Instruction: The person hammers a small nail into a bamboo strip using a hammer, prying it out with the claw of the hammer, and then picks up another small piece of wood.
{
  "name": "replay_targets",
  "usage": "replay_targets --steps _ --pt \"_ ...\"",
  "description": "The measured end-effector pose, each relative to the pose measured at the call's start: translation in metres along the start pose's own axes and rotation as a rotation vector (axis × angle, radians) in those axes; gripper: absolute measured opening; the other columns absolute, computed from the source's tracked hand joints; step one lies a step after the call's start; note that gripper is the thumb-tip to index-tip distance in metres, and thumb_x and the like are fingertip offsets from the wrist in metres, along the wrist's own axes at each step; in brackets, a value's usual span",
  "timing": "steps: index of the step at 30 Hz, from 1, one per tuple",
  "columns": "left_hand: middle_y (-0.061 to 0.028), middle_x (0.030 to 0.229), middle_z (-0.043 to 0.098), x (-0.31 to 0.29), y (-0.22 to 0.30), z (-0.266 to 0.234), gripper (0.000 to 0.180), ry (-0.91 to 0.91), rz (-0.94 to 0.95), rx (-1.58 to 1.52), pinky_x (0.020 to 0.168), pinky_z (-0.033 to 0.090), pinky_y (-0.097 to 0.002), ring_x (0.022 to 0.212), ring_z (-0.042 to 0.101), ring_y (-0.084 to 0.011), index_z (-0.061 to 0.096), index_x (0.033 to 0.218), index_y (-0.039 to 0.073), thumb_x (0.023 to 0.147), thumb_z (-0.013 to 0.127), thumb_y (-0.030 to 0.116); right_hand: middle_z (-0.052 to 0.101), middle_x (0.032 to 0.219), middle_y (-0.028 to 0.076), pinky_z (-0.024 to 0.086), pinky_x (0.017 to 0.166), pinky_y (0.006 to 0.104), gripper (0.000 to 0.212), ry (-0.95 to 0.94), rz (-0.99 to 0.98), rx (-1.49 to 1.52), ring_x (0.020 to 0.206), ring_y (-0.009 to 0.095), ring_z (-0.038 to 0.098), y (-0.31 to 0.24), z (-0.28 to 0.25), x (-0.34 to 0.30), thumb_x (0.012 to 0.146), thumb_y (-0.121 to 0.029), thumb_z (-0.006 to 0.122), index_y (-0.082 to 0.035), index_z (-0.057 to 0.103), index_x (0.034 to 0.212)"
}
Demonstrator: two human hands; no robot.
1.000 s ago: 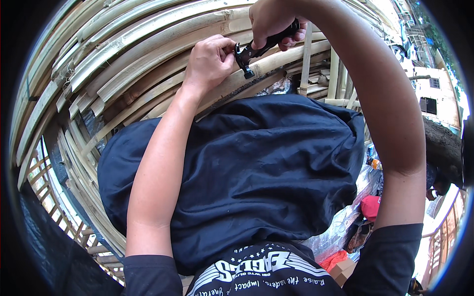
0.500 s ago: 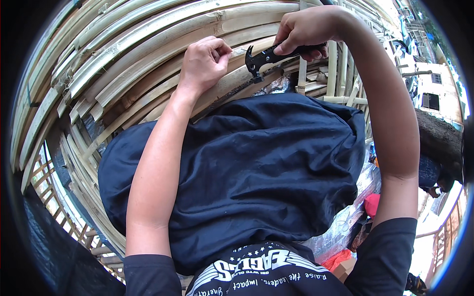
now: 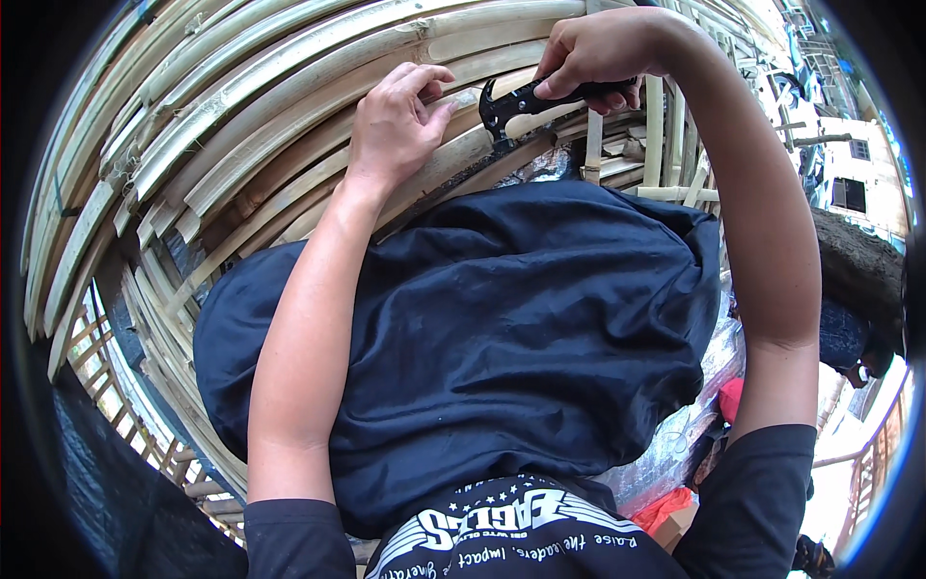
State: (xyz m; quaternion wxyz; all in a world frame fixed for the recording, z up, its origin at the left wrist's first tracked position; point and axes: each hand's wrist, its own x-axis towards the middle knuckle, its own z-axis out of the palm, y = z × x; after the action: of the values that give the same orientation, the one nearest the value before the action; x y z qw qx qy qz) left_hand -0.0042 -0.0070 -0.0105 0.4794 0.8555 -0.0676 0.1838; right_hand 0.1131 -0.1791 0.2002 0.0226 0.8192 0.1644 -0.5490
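Note:
My right hand (image 3: 603,53) is wrapped round the handle of a small black claw hammer (image 3: 496,111) with a rivet-like detail near its head. The hammer's head points left and rests on or just above a split bamboo strip (image 3: 453,150); I cannot tell if it touches. Left of the head, my left hand (image 3: 397,125) hovers over the bamboo, thumb and index finger apart, the other fingers loosely curled. Nothing shows between them. A dark navy cloth (image 3: 502,328) covers my lap below both hands.
Long split bamboo strips (image 3: 231,96) are stacked across the far side and curve down the left. Upright bamboo poles (image 3: 653,135) stand behind the right hand. Silvery sheeting (image 3: 666,454) and a red item (image 3: 666,507) lie at lower right, near a log (image 3: 858,261).
My left hand's fingers have spread from a pinch, thumb and index finger parting. The hammer's head has tipped slightly and come down a little toward the bamboo, still in my right hand.

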Motion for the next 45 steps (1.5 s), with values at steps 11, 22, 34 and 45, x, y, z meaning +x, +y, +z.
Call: replay_targets --steps 11,22,34,45 --pt "0.0019 0.108 0.069 -0.002 0.001 -0.001 0.035 -0.001 0.039 0.082 0.063 0.051 -0.0272 0.062 0.058 -0.0074 0.080 0.122 0.027 0.088 0.084 0.023 0.074 0.086 0.007 0.058 0.065 0.0327 0.039 0.009 -0.028 -0.096 0.071 0.015 0.067 -0.025 -0.001 -0.013 0.107 -0.031 0.063 -0.002 0.073 0.132" --pt "0.0018 0.105 0.070 -0.002 -0.002 -0.002 0.017 -0.013 0.047 0.000 0.063 0.050 -0.0281 0.064 0.058 -0.0105 0.084 0.104 0.013 0.088 0.082 0.012 0.074 0.086 0.006 0.059 0.064 0.0330 0.037 -0.012 -0.007 -0.065 0.071 0.014 0.068 -0.032 0.002 -0.009 0.108 -0.031 0.061 -0.003 0.073 0.130" --pt "0.0000 0.105 0.072 0.001 0.015 -0.007 0.008 -0.079 0.194 0.052 0.070 0.058 -0.0398 0.079 0.074 -0.0234 0.084 0.098 0.015 0.091 0.080 0.015 0.064 0.062 0.003 0.052 0.049 0.0301 0.032 0.039 0.000 0.077 0.050 0.011 0.061 -0.003 0.037 -0.008 0.107 -0.031 0.063 -0.004 0.073 0.121" --pt "-0.0028 0.111 0.070 0.001 0.110 -0.055 0.017 -0.046 0.643 0.412 0.064 0.059 -0.0343 0.077 0.072 -0.0179 0.080 0.098 0.012 0.083 0.077 0.005 0.065 0.066 0.002 0.054 0.052 0.0265 0.050 0.314 -0.252 0.635 0.055 0.008 0.061 0.021 0.166 -0.072 0.107 -0.030 0.066 -0.004 0.058 0.149"
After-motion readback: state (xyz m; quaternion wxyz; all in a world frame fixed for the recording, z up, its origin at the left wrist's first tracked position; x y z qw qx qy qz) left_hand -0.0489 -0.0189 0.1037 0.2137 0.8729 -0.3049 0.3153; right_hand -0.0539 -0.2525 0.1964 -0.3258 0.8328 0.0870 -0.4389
